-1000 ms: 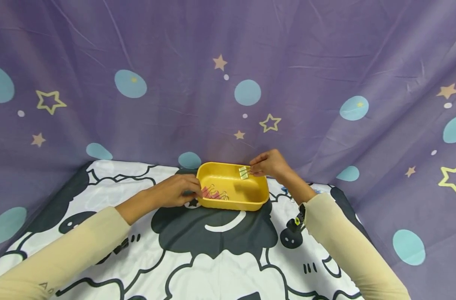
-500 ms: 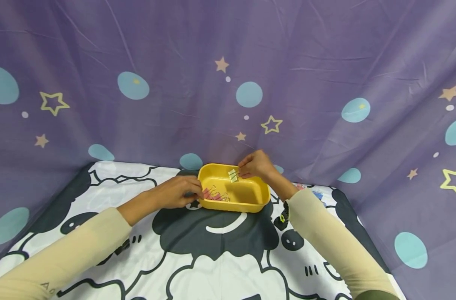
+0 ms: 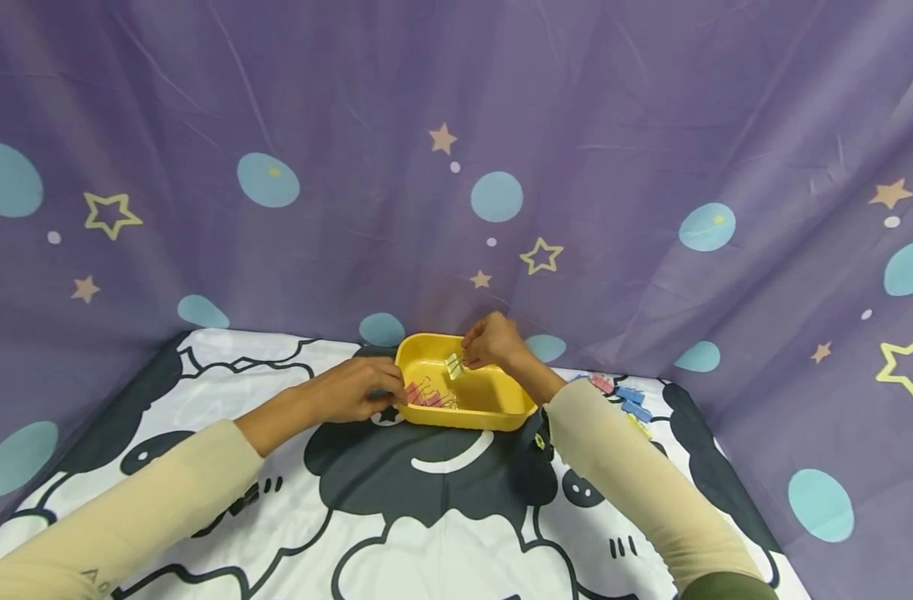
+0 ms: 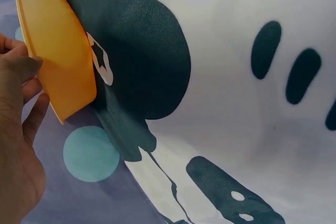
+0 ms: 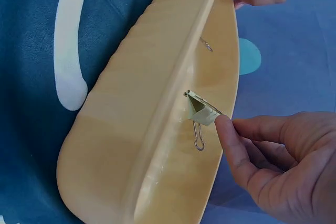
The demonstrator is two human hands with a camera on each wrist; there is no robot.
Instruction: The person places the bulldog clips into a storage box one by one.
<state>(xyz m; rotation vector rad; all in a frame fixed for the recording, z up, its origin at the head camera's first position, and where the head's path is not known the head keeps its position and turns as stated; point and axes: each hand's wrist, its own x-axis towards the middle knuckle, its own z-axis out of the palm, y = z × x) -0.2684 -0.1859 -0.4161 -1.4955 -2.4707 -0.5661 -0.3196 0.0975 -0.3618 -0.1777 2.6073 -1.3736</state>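
A yellow plastic tray [image 3: 464,418] stands at the far edge of the cloth. My left hand [image 3: 354,387] grips its left end, thumb and fingers at the rim, as the left wrist view also shows. Pink binder clips [image 3: 429,398] lie in the tray's left part. Above the tray's inside, my right hand [image 3: 495,340] pinches a pale yellow binder clip [image 5: 201,109] by one wire handle. In the right wrist view the clip's other wire loop hangs free. A wire handle [image 5: 207,44] shows farther inside the tray; the near wall hides the rest.
Right of the tray, partly behind my right forearm, lie blue clips [image 3: 636,411], a pink clip [image 3: 601,383] and a yellow clip [image 3: 639,426]. A black-and-white patterned cloth [image 3: 441,550] covers the table. A purple curtain [image 3: 351,208] rises right behind the tray.
My right hand has moved left with the yellow binder clip, from the tray's right side toward its middle. The clips at the right have come into sight. My left hand stays on the tray.
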